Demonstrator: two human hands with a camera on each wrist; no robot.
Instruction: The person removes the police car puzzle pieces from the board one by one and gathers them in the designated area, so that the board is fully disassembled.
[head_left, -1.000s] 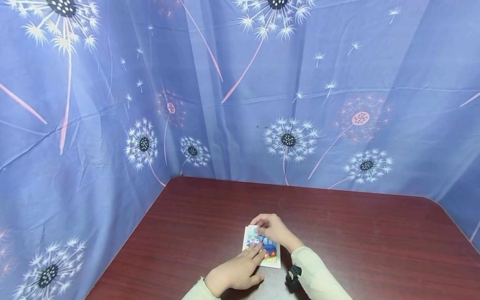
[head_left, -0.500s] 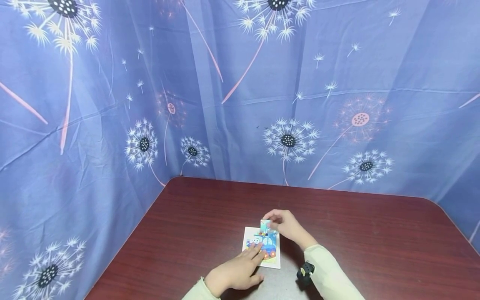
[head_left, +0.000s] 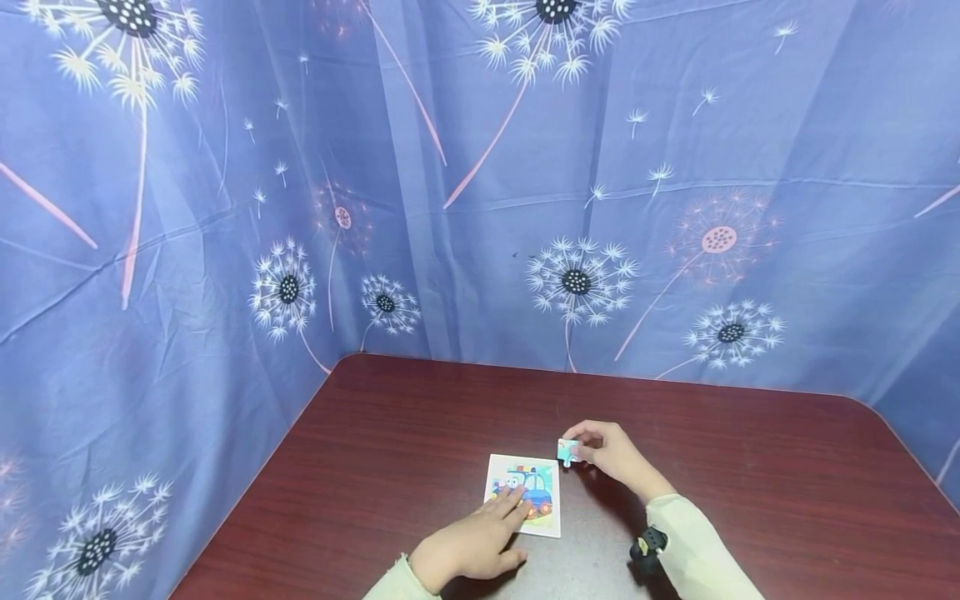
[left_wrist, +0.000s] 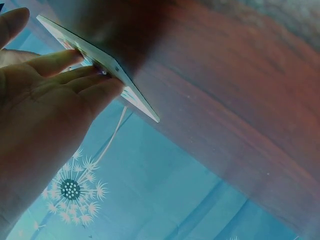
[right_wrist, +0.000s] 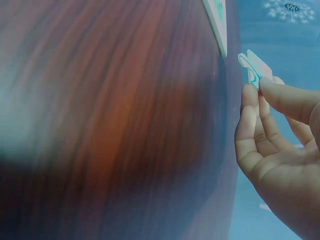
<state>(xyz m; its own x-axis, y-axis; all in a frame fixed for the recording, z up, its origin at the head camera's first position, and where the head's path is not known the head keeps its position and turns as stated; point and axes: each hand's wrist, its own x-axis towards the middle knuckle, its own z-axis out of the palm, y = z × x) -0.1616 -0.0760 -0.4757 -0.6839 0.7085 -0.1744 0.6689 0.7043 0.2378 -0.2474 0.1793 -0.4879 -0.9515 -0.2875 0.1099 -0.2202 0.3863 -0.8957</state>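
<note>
Table [head_left: 405, 450], puzzle piece [head_left: 567, 450], tab [head_left: 567, 463] nearward

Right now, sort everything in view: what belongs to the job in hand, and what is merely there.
In the job:
Car-picture board, left hand resting on it
Small puzzle piece, pinched by the right hand

Merely there:
Dandelion-print cloth behind
Dark red table, just the work surface
Black device at the right sleeve

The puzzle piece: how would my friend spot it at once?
On the red table, find the car picture. Past its far right corner, the right hand pinches the puzzle piece. It's much smaller than the picture, pale blue-green, with a rounded knob.
</note>
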